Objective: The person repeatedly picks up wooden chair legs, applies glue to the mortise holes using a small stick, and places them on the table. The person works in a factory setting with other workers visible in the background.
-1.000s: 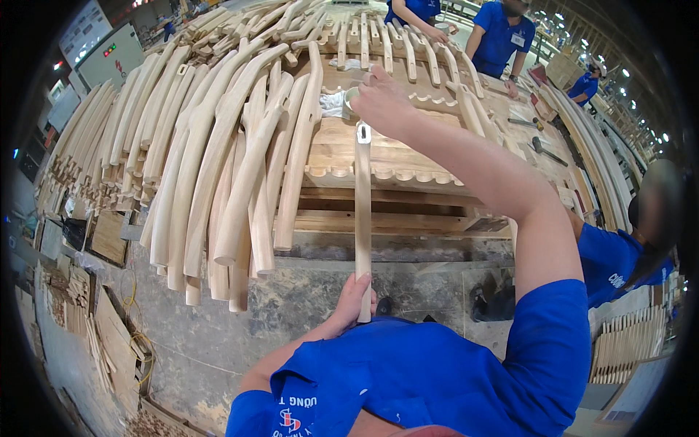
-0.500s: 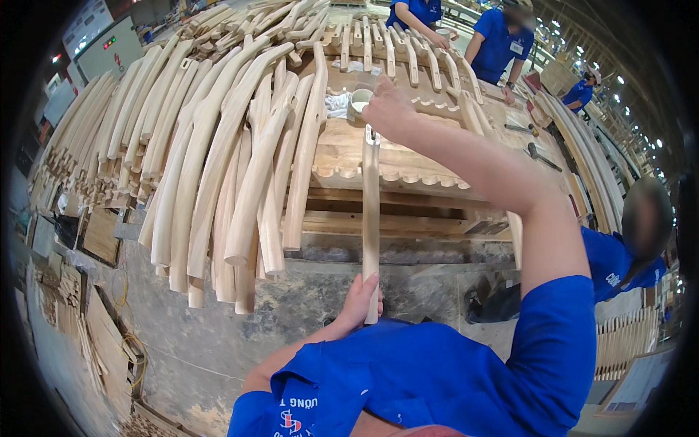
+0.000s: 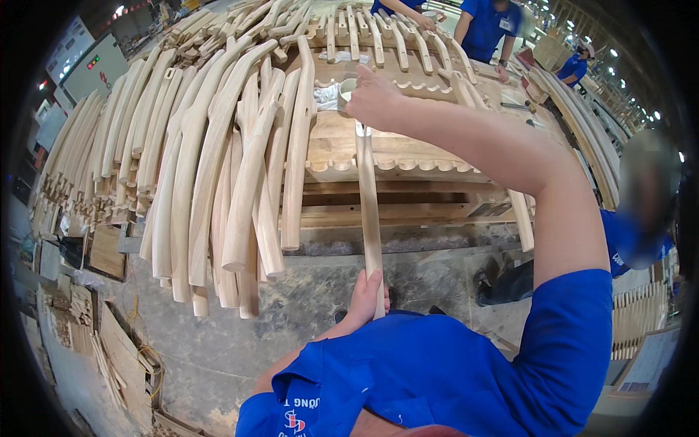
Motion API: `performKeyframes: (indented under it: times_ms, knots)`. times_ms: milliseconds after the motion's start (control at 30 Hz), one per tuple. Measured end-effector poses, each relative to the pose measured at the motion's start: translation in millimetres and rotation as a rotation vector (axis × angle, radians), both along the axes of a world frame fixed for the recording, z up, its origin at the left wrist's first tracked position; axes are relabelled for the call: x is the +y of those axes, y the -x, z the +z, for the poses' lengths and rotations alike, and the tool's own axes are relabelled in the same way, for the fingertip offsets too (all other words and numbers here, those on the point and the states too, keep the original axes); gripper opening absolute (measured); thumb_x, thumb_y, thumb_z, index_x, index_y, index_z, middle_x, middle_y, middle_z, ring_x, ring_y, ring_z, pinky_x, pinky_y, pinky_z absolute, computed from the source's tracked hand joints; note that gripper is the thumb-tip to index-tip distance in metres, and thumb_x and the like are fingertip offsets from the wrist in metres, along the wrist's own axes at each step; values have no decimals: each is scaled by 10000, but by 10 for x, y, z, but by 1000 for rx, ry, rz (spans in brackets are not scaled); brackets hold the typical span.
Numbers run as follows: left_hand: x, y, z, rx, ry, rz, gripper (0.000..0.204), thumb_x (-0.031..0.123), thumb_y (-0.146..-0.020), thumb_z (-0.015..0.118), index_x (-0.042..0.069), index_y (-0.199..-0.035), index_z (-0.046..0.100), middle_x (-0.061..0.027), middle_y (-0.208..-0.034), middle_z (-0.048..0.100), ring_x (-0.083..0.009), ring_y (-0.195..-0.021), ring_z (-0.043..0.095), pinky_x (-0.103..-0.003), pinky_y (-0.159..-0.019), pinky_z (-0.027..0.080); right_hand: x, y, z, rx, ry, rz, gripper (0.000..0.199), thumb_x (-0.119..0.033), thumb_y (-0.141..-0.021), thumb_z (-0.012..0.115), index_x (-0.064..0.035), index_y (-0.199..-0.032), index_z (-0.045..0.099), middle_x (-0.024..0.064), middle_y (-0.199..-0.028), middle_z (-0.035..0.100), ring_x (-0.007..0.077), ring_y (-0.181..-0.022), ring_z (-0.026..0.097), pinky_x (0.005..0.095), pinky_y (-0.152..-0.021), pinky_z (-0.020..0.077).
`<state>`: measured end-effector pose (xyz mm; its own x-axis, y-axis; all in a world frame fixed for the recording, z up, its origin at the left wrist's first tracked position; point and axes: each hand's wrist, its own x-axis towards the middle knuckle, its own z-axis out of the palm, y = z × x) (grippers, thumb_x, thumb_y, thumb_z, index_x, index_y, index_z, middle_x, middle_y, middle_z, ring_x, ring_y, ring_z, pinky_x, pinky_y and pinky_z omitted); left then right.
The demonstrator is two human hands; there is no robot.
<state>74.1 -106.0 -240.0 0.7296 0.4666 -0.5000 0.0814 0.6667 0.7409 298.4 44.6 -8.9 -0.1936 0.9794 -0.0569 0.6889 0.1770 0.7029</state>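
A pale, straight wooden piece [image 3: 369,197] runs away from my body toward the workbench, with a slot cut in its far end. My left hand [image 3: 366,295] is closed around its near end, by my shirt. My right hand [image 3: 375,102] is over the slotted far end, its fingers bent and pressed together. Whatever they hold is hidden or too blurred to name. Just left of those fingers stands a small round cup [image 3: 348,89] with pale contents, partly covered by the hand. A crumpled white cloth [image 3: 328,98] lies beside the cup.
Curved wooden legs [image 3: 247,175] are piled at the left, their ends overhanging the bench. Shorter pieces [image 3: 378,44] stand in rows at the back. A scalloped wooden rack [image 3: 408,166] lies on the bench. A hammer [image 3: 530,107] lies farther right. Co-workers in blue [image 3: 489,29] stand around.
The view has shifted slightly, so the bench appears further left. My right hand stays at the wooden piece's far end, now nearer the cup and covering more of the slot. My left hand keeps its grip.
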Motion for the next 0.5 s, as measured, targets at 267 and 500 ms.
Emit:
performKeyframes:
  times_ms: [267,500]
  knots:
    - [-41,-39,73,27,-27,-41,259,378,-966,376,122,-991,346,-52,-671,470,-135,-462,474,-273,-398,409,94,-294,24,51,-93,-155,88,-136,-747,601,-164,-683,655,-5,-716,645,174,-802,612,358,-907,304]
    - [-30,-12,13,6,-5,-15,247,351,-962,394,109,-985,352,-54,-671,475,-133,-456,475,-274,-390,413,-233,-671,-106,129,-353,78,134,-145,-804,564,-167,-889,665,29,-1054,605,145,-1027,548,393,-872,378]
